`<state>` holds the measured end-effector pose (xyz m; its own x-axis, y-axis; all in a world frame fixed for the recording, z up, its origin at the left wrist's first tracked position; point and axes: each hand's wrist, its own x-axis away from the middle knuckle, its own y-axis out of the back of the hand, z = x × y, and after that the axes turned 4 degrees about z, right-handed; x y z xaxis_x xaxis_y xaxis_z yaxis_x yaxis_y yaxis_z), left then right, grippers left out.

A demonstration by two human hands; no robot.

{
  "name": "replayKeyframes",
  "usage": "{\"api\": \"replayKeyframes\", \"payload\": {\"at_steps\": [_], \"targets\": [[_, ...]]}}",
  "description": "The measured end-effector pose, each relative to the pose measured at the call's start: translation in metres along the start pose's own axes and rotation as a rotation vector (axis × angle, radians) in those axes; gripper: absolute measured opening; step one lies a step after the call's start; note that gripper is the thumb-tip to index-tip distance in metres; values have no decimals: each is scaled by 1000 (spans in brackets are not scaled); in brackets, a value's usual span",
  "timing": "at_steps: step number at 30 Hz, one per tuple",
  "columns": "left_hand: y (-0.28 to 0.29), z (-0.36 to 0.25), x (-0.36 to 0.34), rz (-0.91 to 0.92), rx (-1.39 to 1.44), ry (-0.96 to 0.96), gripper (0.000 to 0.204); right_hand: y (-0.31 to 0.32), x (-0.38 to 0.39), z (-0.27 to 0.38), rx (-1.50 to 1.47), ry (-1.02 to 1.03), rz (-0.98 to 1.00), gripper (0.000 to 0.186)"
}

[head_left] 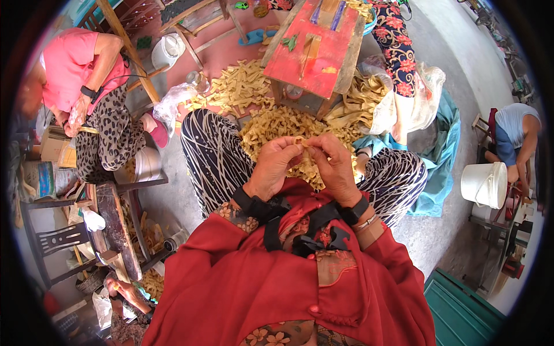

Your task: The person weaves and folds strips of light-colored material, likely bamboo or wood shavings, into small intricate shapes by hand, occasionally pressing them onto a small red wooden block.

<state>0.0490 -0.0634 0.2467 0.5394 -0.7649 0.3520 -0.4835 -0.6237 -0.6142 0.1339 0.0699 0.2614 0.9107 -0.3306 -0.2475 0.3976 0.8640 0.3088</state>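
Held up in front of my lap, my left hand (pixel 270 167) and my right hand (pixel 336 173) are both closed in a pinch, nearly touching. Between their fingertips is a small yellowish strip (pixel 299 141), mostly covered by the fingers. Below and beyond lies a heap of curled, folded yellowish strips (pixel 259 130), spread on the floor between my knees. Longer flat strips (pixel 359 104) of similar colour are bundled to the right of the heap. Dark bands circle both my wrists.
A low red-topped wooden bench (pixel 288 60) stands beyond the heap. Right of it are another person's flowered trouser leg (pixel 398 52) and a blue-green sheet (pixel 441 155). At left sits a person in pink (pixel 72 63); at far right, another person bends near a white bucket (pixel 483 184).
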Motion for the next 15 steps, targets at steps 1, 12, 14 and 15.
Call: {"api": "replayKeyframes", "payload": {"at_steps": [1, 12, 14, 15], "targets": [[0, 1, 0, -2, 11, -4, 7, 1, 0, -1, 40, 43, 23, 13], [-9, 2, 0, -67, -232, -36, 11, -3, 7, 2, 180, 3, 38, 11], [-12, 3, -1, -75, -300, -79, 11, -5, 7, 4, 138, -44, -4, 11], [-13, 4, -1, -77, -328, -99, 12, -4, 6, 8, 106, -151, -13, 10]]}}
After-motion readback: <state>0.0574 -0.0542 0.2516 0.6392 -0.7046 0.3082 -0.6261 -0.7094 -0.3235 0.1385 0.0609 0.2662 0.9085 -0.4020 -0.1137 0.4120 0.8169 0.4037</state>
